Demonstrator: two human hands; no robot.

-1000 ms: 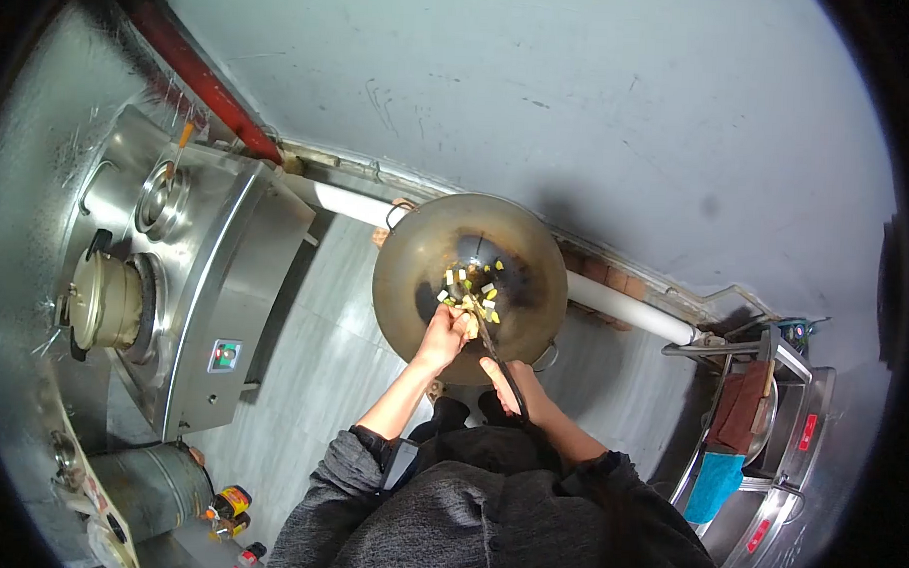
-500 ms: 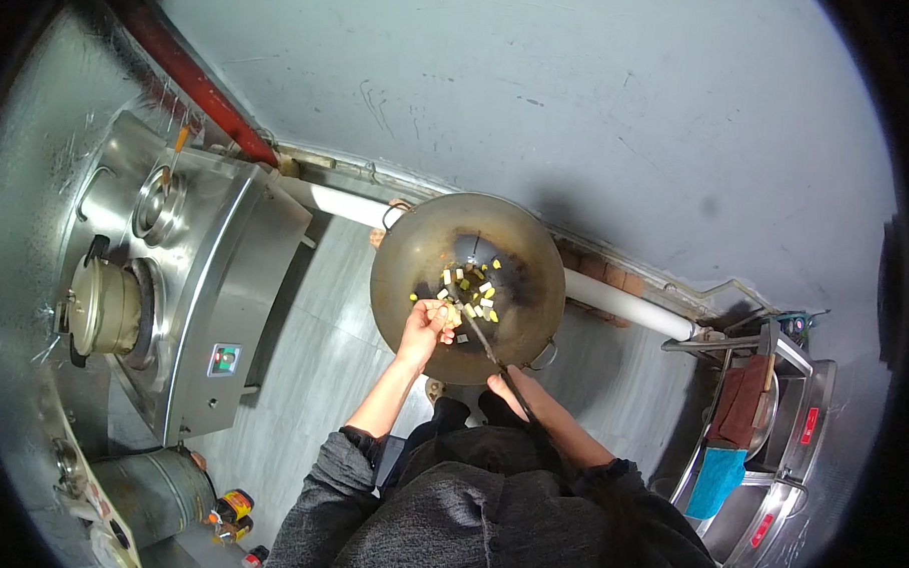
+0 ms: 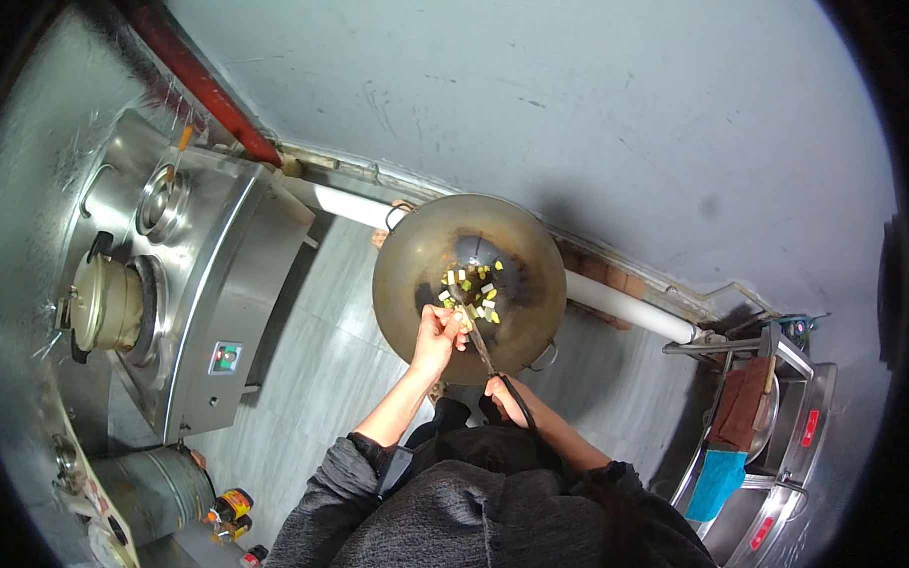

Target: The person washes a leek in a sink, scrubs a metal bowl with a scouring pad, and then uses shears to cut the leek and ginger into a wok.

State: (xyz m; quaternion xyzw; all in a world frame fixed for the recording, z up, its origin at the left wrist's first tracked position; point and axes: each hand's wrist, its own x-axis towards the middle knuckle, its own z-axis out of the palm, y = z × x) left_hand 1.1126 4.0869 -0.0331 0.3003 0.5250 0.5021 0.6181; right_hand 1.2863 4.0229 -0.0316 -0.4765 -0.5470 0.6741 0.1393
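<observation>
A wide metal wok (image 3: 405, 267) is in front of me, with several small white, yellow and green food pieces (image 3: 488, 307) in its bowl. Over its near side, my left hand (image 3: 439, 339) pinches a pale yellow piece of food (image 3: 461, 319), whose kind I cannot make out. My right hand (image 3: 507, 398), at the near rim, grips what look like long dark scissors (image 3: 481, 347) with a black looped handle. Their metal end points away from me into the wok and passes close beside my left fingertips. The fingers hide part of the pale piece.
To the left stands a steel stove (image 3: 224, 276) bearing a lidded pot (image 3: 103, 305). A metal drum (image 3: 157, 494) and bottles (image 3: 231, 507) are at lower left. At right is a steel sink unit (image 3: 795, 436) with brown and blue cloths (image 3: 718, 484). A white pipe (image 3: 624, 308) runs behind the wok.
My left hand has shifted slightly right, closer to the scissors. The scissors have tilted a little, and my right hand has moved slightly left.
</observation>
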